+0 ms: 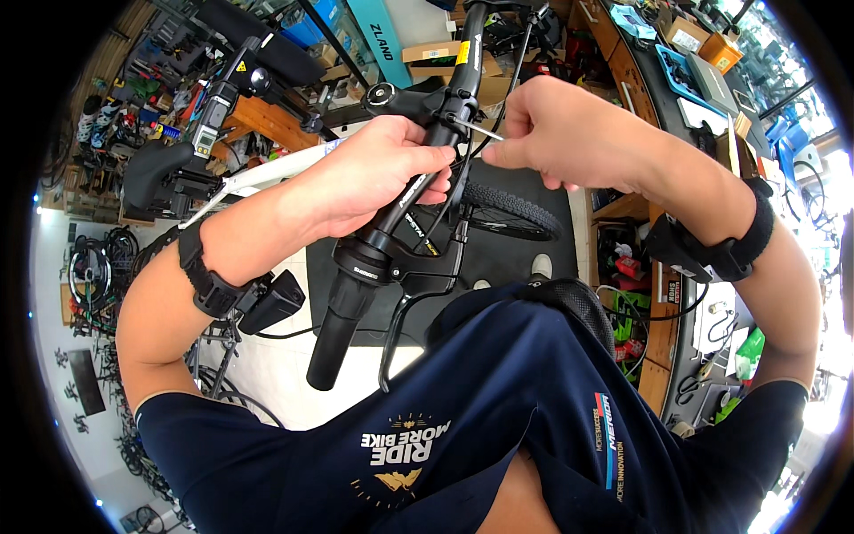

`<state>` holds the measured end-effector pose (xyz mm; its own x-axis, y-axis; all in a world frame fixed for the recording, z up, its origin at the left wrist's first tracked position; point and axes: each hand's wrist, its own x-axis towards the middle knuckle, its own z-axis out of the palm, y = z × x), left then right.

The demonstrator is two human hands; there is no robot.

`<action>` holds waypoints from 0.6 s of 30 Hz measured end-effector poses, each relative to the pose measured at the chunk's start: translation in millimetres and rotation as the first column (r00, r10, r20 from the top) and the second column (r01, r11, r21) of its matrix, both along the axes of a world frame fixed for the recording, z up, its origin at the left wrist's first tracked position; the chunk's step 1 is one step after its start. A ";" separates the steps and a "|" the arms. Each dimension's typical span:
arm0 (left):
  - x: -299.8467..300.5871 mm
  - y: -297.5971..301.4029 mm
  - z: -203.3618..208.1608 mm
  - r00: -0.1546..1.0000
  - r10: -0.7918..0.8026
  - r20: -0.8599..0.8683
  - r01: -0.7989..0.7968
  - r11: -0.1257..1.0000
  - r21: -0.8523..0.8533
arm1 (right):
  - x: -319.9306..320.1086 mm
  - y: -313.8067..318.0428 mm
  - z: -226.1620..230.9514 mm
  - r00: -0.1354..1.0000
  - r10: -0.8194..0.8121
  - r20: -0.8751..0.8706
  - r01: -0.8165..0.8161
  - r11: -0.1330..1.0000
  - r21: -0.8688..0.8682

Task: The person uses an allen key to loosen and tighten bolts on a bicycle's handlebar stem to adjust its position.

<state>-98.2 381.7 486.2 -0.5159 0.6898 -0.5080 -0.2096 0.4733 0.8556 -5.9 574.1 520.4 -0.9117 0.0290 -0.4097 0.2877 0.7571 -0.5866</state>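
Observation:
A black bicycle handlebar point(414, 191) runs from the near left up to the far middle, with a stem point(411, 102) clamped at its centre. My left hand point(378, 169) is closed around the bar just on the near side of the stem, thumb on top and fingertips showing beyond it. In my right hand point(569, 133), curled shut, is a thin silver hex key point(483, 132). Its far end meets the stem clamp, though the exact contact point is too small to make out. A black grip point(335, 334) and a brake lever point(393, 343) stick out toward my body.
The front tyre point(511, 212) stands below the bar over a dark mat point(356, 303). A black saddle point(158, 173) and white frame point(267, 173) lie to the left. Along the right runs a workbench with scissors point(690, 384). Cables hang beside the bar.

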 end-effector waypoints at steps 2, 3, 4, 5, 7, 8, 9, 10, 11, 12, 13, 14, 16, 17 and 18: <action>-0.2 -0.4 -0.9 1.000 0.006 0.002 -0.006 1.000 -0.003 | -1.6 1.7 0.3 0.999 -0.005 -0.044 0.005 1.000 0.000; -0.3 -0.6 -1.2 1.000 0.012 0.005 -0.012 1.000 -0.005 | -2.4 3.5 -1.0 0.998 -0.014 -0.061 0.011 0.999 -0.046; -0.6 -0.3 -1.4 1.000 0.011 0.005 -0.011 1.000 -0.005 | -3.2 5.7 -2.5 0.997 -0.025 -0.078 0.018 0.996 -0.091; -0.9 0.0 -1.6 1.000 0.004 0.012 -0.004 1.000 0.000 | -4.2 7.9 -4.1 0.997 -0.026 -0.078 0.019 0.996 -0.091; -1.6 -0.2 -1.8 1.000 -0.003 0.018 0.003 1.000 0.005 | -5.7 8.2 -4.1 0.996 0.027 -0.085 -0.038 0.989 -0.140; -2.0 -0.7 -2.0 1.000 -0.001 0.020 0.001 1.000 0.007 | -5.2 6.4 -1.5 0.996 0.027 -0.085 -0.039 0.989 -0.141; -2.1 -1.0 -2.0 1.000 0.001 0.022 -0.001 1.000 0.008 | -4.0 4.2 2.1 1.000 0.025 -0.019 -0.028 0.991 -0.134; -2.0 -1.2 -1.9 1.000 0.003 0.022 -0.003 1.000 0.007 | -3.3 1.1 5.1 0.999 0.025 0.048 -0.019 0.992 -0.126; -1.5 -1.3 -1.5 1.000 0.004 0.022 -0.004 1.000 0.006 | -2.9 -0.5 4.3 0.998 0.026 0.048 -0.020 0.992 -0.127; -1.0 -1.4 -1.2 1.000 0.006 0.022 -0.006 1.000 0.004 | -2.8 -1.9 2.4 0.999 0.020 0.048 -0.016 0.997 -0.081; -0.6 -0.9 -0.4 1.000 0.005 0.022 -0.005 1.000 0.004 | -2.5 -2.4 0.5 0.999 0.010 0.047 -0.008 0.999 -0.034; -0.3 -0.4 0.4 1.000 0.004 0.020 -0.004 1.000 0.000 | -2.6 -2.5 -3.0 0.999 0.009 0.047 -0.008 0.999 -0.034; -0.5 -0.4 0.9 1.000 0.003 0.018 -0.003 1.000 -0.002 | -2.7 -3.6 -8.0 0.974 0.135 -0.181 -0.100 0.976 0.191; -1.0 -0.8 0.7 1.000 -0.001 0.020 0.001 1.000 -0.001 | -1.5 -3.5 -7.1 0.974 0.135 -0.181 -0.100 0.976 0.192; -1.4 -1.0 0.7 1.000 -0.006 0.022 0.006 1.000 0.000 | 1.0 -3.1 -5.6 0.977 0.116 -0.182 -0.078 0.976 0.203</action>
